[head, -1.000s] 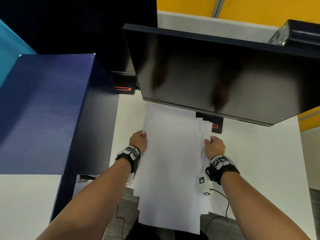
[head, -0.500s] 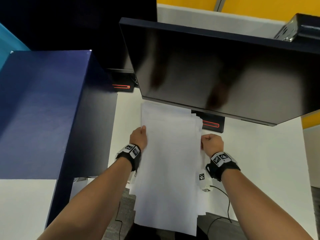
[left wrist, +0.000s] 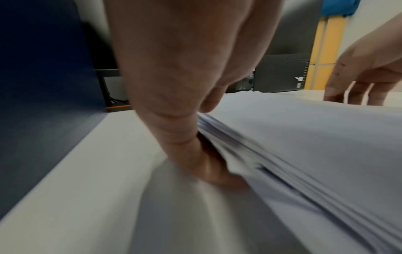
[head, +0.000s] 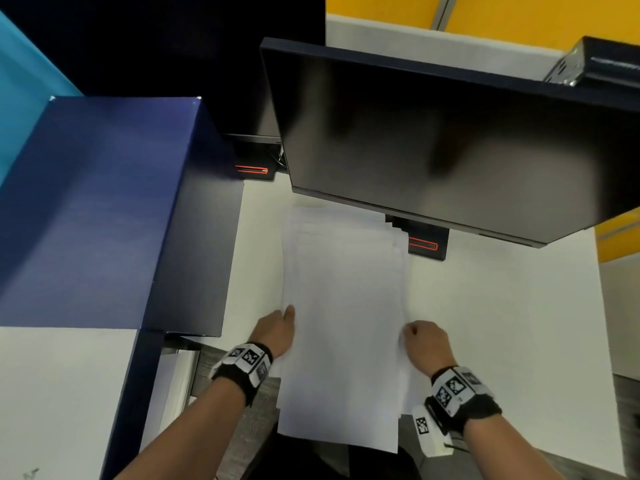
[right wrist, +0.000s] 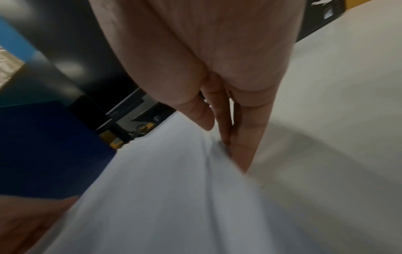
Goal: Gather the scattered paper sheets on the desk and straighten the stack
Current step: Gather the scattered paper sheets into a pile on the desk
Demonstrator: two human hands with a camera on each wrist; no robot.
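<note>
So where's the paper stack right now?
In the head view, the paper stack lies mid-desk below the monitor, between the left hand and right hand.

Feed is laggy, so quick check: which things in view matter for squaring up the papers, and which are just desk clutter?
In the job:
paper stack
left hand, holding the stack's left edge
right hand, at its right edge
white desk

Just there:
dark monitor
blue box

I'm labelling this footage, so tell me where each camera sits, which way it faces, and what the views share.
Head: looks down on the desk, monitor, both forearms.
Left wrist: looks along the left hand, fingers at the paper stack edge; the right hand shows beyond.
Right wrist: looks along the right hand, fingers at the stack's other edge.
Shared: all three show the stack.
</note>
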